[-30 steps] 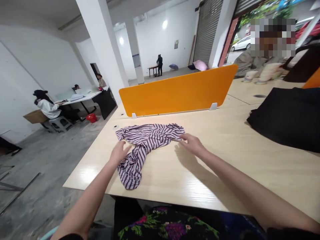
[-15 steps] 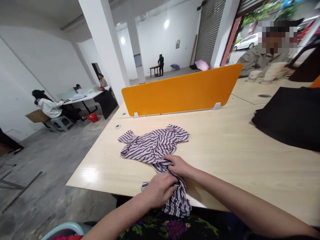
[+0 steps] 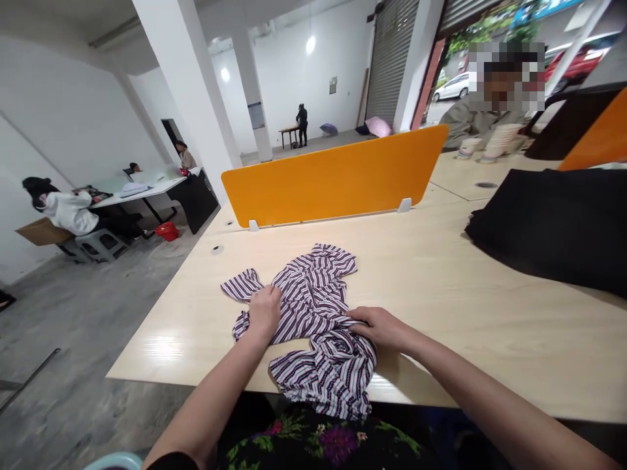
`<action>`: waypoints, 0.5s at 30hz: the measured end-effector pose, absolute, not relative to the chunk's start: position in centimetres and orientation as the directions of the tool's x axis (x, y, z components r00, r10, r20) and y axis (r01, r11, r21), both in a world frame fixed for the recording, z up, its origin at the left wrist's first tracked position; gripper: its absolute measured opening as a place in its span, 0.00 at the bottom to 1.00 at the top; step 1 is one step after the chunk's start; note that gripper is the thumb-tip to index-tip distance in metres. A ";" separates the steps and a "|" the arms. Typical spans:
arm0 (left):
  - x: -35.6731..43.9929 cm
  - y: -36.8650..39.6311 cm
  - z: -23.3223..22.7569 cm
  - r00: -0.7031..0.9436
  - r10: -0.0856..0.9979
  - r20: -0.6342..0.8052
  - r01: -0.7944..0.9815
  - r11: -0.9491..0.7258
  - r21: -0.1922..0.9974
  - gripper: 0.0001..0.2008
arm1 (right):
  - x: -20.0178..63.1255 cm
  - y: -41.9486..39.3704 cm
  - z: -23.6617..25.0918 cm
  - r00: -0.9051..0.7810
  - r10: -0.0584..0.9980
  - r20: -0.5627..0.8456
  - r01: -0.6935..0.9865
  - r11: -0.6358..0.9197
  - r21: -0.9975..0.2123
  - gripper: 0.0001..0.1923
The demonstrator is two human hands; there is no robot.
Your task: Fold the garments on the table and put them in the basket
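A crumpled striped garment (image 3: 313,294), white with dark and reddish stripes, lies on the pale wooden table (image 3: 431,346). Its lower part bunches up and hangs over the front edge toward my lap. My left hand (image 3: 265,312) is closed on the cloth at the garment's left side, beside a flared striped piece. At its right side, my right hand (image 3: 379,328) pinches a fold between thumb and fingers. Some of the cloth under both hands is hidden.
An orange divider (image 3: 333,176) stands across the table behind the garment. Dark cloth (image 3: 553,228) lies at the right, with stacked paper cups (image 3: 502,141) beyond it and a person (image 3: 458,124) seated there. Part of a light-blue basin (image 3: 115,461) shows at lower left.
My left hand has moved from the near bunched part up and left to the garment's left side. The near part is more spread out. My right hand stays at the right side.
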State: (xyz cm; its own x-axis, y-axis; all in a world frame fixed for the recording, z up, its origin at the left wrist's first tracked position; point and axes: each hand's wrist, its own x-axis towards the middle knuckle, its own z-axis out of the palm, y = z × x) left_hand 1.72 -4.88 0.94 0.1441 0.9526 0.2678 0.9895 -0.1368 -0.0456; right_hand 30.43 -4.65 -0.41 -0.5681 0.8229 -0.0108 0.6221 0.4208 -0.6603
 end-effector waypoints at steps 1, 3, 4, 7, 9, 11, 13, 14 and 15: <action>1.3 -5.4 1.4 0.113 0.931 0.348 0.994 -0.109 -0.032 0.12 | 30.2 -4.9 -0.6 -0.571 0.821 0.008 0.630 0.444 -0.638 0.14; 0.1 -6.3 2.1 0.033 0.868 0.496 0.997 -0.064 0.046 0.14 | 29.8 -5.4 -0.8 -0.586 0.810 0.029 0.638 0.484 -0.599 0.14; -0.4 -6.7 2.3 -0.001 0.847 0.532 0.993 -0.061 0.100 0.15 | 29.5 -5.7 -0.7 -0.604 0.796 0.038 0.630 0.506 -0.589 0.15; -0.8 -6.9 2.0 0.000 0.893 0.450 0.982 -0.083 0.167 0.14 | 28.6 -6.6 -0.3 -0.713 0.699 0.054 0.534 0.592 -0.604 0.16; -0.3 -6.5 1.1 0.052 0.953 0.297 0.992 -0.084 0.097 0.12 | 28.2 -6.9 -0.1 -0.784 0.618 0.052 0.454 0.630 -0.630 0.16; 0.4 -6.2 0.4 0.057 0.981 0.186 0.998 -0.058 0.002 0.11 | 28.1 -7.0 -0.1 -0.798 0.599 0.064 0.414 0.623 -0.664 0.14; 0.8 -6.4 0.2 0.038 0.982 0.185 0.997 -0.026 -0.069 0.10 | 28.2 -7.0 -0.2 -0.729 0.674 0.119 0.416 0.574 -0.705 0.14; 0.9 -6.8 0.3 0.034 0.975 0.220 0.996 -0.015 -0.089 0.11 | 28.3 -7.0 -0.2 -0.660 0.734 0.161 0.423 0.541 -0.727 0.15; 1.0 -7.3 0.6 0.039 0.963 0.268 0.995 -0.013 -0.097 0.12 | 28.4 -7.0 -0.2 -0.574 0.793 0.204 0.432 0.506 -0.747 0.15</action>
State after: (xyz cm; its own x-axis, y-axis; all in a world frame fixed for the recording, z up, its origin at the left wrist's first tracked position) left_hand 0.96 -7.31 0.63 0.0390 0.9626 0.2680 0.9952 -0.0135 -0.0965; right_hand 28.35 -7.01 -0.16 -0.5743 0.7927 0.2042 0.4323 0.5056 -0.7467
